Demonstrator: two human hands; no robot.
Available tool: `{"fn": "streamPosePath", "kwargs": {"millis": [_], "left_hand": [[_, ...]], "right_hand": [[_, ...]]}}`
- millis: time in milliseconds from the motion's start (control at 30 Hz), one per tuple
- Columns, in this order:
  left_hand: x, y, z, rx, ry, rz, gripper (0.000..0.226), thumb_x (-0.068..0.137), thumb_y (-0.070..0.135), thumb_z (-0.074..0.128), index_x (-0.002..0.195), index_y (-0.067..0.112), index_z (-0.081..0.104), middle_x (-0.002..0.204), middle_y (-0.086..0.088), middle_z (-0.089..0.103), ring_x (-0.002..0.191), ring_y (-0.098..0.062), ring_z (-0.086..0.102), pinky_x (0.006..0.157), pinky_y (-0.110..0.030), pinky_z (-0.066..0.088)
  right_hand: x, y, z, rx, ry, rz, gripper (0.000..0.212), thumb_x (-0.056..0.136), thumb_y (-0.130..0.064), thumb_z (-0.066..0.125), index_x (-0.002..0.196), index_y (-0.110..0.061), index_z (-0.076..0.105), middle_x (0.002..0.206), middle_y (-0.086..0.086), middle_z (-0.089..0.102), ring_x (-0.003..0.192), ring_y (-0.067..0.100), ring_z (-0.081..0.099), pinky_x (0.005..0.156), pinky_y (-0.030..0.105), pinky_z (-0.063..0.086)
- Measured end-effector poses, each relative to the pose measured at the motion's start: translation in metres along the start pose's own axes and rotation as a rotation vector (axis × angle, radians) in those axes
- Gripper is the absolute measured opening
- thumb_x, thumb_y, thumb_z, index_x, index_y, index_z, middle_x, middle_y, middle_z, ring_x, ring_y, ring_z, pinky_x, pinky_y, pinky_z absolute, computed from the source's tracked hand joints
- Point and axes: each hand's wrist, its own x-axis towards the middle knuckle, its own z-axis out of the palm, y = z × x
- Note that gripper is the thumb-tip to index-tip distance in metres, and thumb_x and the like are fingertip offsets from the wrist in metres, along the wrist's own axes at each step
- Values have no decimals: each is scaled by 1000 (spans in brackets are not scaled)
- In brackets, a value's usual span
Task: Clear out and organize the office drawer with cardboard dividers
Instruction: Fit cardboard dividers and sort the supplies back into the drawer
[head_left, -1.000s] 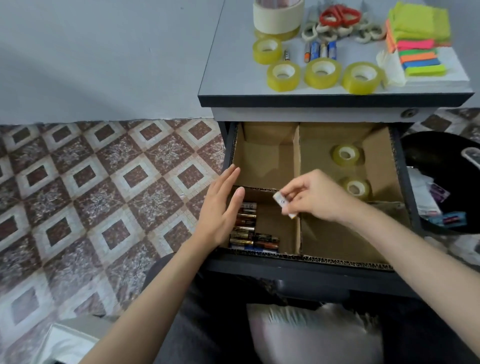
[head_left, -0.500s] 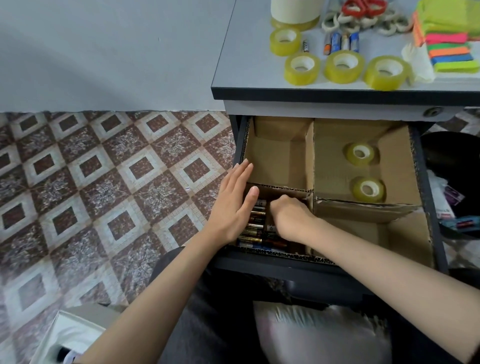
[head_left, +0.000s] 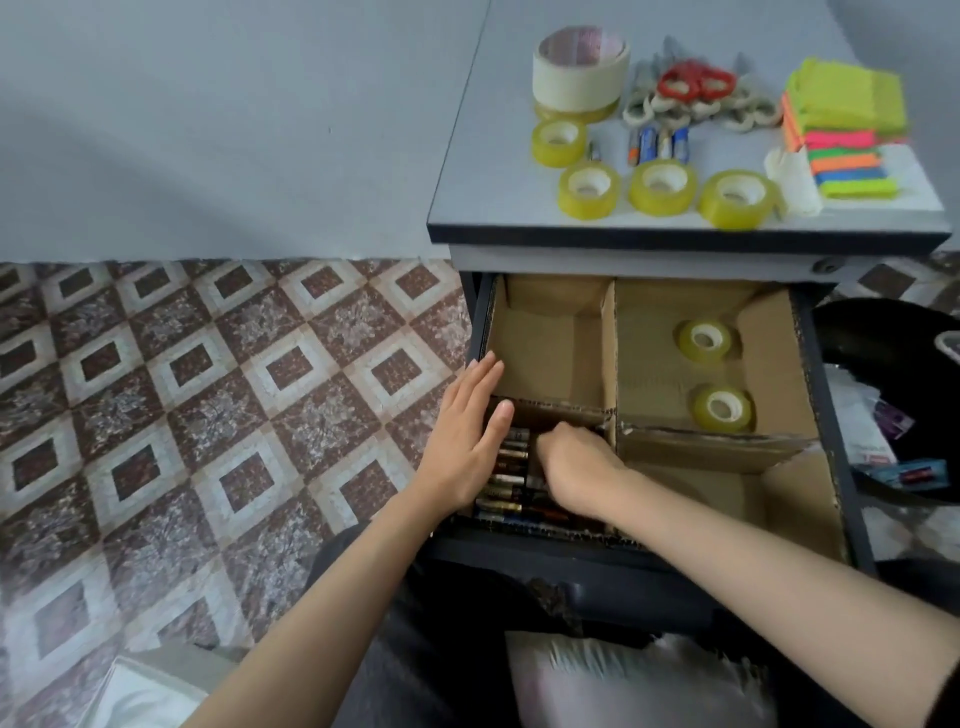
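Several batteries (head_left: 511, 465) lie in the front-left pocket of the drawer (head_left: 519, 551), small, hard, slick, best pinched mid-barrel I judge; my left hand (head_left: 467, 441) rests flat, my right hand (head_left: 571, 467) curls among them, grip unclear.

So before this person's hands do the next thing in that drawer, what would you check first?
1. Left hand flat along the left wall of the drawer: ok.
2. Right hand down in the front-left compartment: ok.
3. Right hand holding anything: cannot tell, its fingers curl out of sight.
4. Drawer batteries lying side by side: ok.
5. Cardboard divider upright: ok.
6. Desk free of batteries: not ok, several lie by the tape rolls.
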Motion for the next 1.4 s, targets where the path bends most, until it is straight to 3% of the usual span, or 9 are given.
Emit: {"fn": "streamPosePath", "kwargs": {"millis": [100, 267, 467, 567, 833, 900, 1100, 1267, 1400], "left_hand": [[1, 3, -6, 32, -31, -55, 59, 95, 53, 25, 146, 23, 28, 151, 13, 23, 142, -8, 14, 118, -30, 12], [20, 21, -34, 187, -49, -84, 44, 96, 39, 46, 136, 20, 47, 140, 4, 46, 130, -10, 39, 106, -21, 29], [60, 74, -80, 277, 109, 64, 18, 91, 28, 58, 104, 22, 70, 96, 10, 64, 95, -6, 56, 83, -18, 44], [89, 104, -100, 301, 131, 169, 16, 90, 24, 60, 100, 20, 71, 95, 9, 66, 87, -3, 54, 71, -8, 37], [185, 159, -118, 618, 90, 287, 24, 92, 33, 54, 112, 27, 65, 117, 2, 60, 114, -14, 47, 93, -28, 37], [207, 165, -113, 770, 10, 319, 26, 93, 32, 52, 116, 28, 64, 123, 5, 59, 121, -15, 41, 97, -31, 34], [246, 158, -97, 1030, -156, 337, 28, 95, 27, 51, 119, 33, 63, 126, 5, 59, 124, -17, 36, 89, -31, 30], [254, 159, -96, 983, -156, 316, 33, 88, 36, 61, 120, 33, 62, 125, 1, 58, 123, -17, 39, 95, -33, 30], [257, 160, -93, 988, -173, 321, 38, 85, 40, 63, 121, 31, 61, 123, 4, 60, 120, -17, 42, 97, -33, 29]], "right_hand": [[-10, -2, -4, -4, 35, -50, 22, 89, 1, 47, 104, 0, 62, 107, 19, 64, 101, 35, 60, 81, 37, 46], [-23, 14, -26, 62, 152, -117, 20, 86, -3, 48, 88, -1, 67, 90, 16, 67, 86, 31, 62, 67, 32, 47], [-43, 39, -77, 110, 376, -164, 24, 93, -17, 50, 104, -17, 72, 101, -2, 70, 92, 12, 63, 79, 17, 45], [-45, 56, -113, 115, 495, -135, 21, 93, -23, 54, 104, -20, 71, 102, -6, 69, 92, 7, 61, 79, 15, 43], [-13, 106, -213, 101, 753, 7, 18, 88, -17, 57, 96, -16, 72, 100, 2, 70, 95, 20, 61, 77, 28, 45], [-1, 115, -230, 104, 753, 29, 21, 86, -16, 58, 100, -21, 73, 106, 0, 70, 102, 20, 60, 81, 28, 44], [33, 127, -244, 65, 640, 40, 34, 86, -21, 64, 119, -27, 65, 127, -5, 61, 118, 17, 52, 93, 28, 41], [43, 137, -240, 79, 544, 20, 57, 77, -31, 74, 131, -25, 56, 134, -1, 55, 124, 19, 48, 100, 34, 41], [47, 140, -237, 96, 553, 1, 58, 78, -32, 74, 132, -25, 55, 136, -1, 54, 125, 18, 47, 100, 32, 39]]}}
